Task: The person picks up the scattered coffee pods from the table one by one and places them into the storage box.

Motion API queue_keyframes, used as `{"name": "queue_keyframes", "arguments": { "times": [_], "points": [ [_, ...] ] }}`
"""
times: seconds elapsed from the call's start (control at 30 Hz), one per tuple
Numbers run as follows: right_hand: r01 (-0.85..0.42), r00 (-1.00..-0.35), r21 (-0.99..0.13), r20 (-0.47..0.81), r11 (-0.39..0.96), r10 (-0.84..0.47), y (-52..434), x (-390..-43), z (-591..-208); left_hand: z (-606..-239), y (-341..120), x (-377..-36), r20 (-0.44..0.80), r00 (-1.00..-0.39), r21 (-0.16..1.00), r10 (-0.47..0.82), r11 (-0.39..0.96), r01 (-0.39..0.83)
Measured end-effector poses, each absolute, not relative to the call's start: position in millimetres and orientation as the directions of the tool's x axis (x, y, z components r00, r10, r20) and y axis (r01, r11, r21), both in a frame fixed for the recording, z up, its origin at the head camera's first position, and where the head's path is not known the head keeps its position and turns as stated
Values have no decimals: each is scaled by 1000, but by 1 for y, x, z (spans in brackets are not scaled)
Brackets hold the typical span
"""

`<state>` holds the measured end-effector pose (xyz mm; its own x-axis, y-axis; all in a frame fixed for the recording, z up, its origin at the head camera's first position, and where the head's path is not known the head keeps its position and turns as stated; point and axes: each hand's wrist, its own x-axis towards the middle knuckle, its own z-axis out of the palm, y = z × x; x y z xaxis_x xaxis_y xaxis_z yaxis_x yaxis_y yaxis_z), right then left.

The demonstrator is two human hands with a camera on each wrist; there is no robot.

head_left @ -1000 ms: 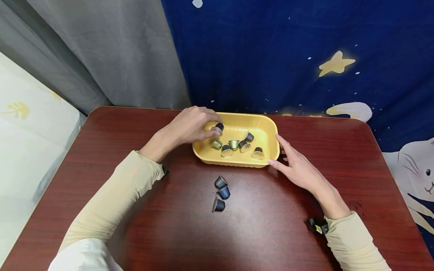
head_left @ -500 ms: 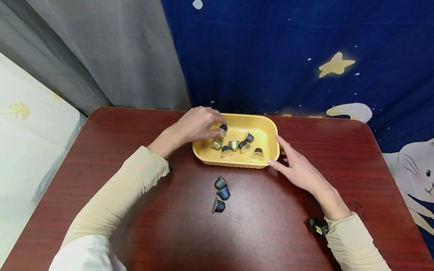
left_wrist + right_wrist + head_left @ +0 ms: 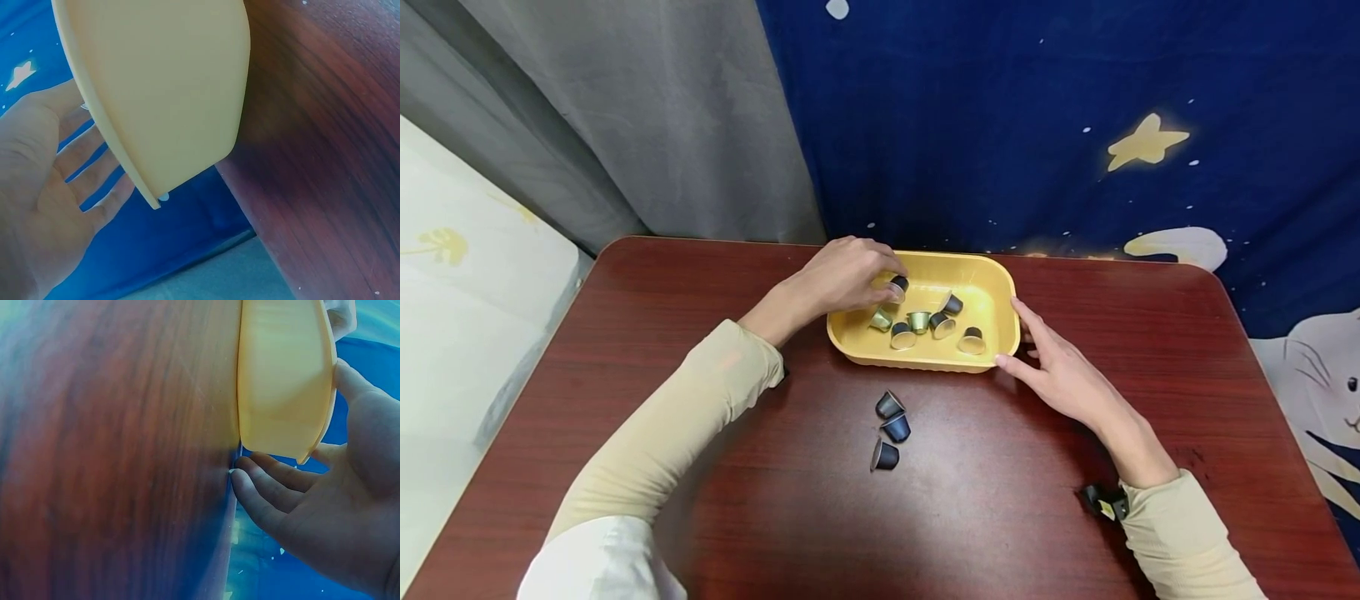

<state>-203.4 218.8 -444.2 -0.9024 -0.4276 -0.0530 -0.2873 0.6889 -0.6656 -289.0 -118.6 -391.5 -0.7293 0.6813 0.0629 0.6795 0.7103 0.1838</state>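
- left hand [image 3: 838, 279] pinches a dark capsule [image 3: 897, 288] above the yellow tray's [image 3: 992, 287] left end.
- right hand [image 3: 1060, 375], fingers straight, rests against the tray's right rim.
- three dark capsules [image 3: 887, 429] lie on the table [image 3: 625, 333], just in front of the tray.

L wrist view: tray [image 3: 169, 81] cut off at top, capsule hidden, table [image 3: 331, 156] blurred

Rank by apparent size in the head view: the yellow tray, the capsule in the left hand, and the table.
1. Table
2. Yellow tray
3. Capsule, pinched by the left hand
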Motion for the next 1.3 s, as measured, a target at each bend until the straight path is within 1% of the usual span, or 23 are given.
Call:
{"name": "queue_keyframes", "arguments": {
  "times": [0.3, 0.6, 1.0, 1.3],
  "points": [
    [-287, -900, -666, -60, 689, -433, 219, -203, -443, -396, -113, -293, 22, -737, 187, 676, 721, 667],
    [-290, -902, -662, -52, 691, -429, 219, -203, -443, -399, -112, -292, 12, -746, 187, 666, 731, 656],
    [-291, -900, -667, -52, 685, -433, 219, -203, -444, -406, -111, -291, -7, -743, 184, 669, 731, 657],
    [-299, -896, -676, -43, 673, -442, 219, -203, -444, -406, -113, -291, 1, -738, 174, 675, 726, 665]
  ]
}}
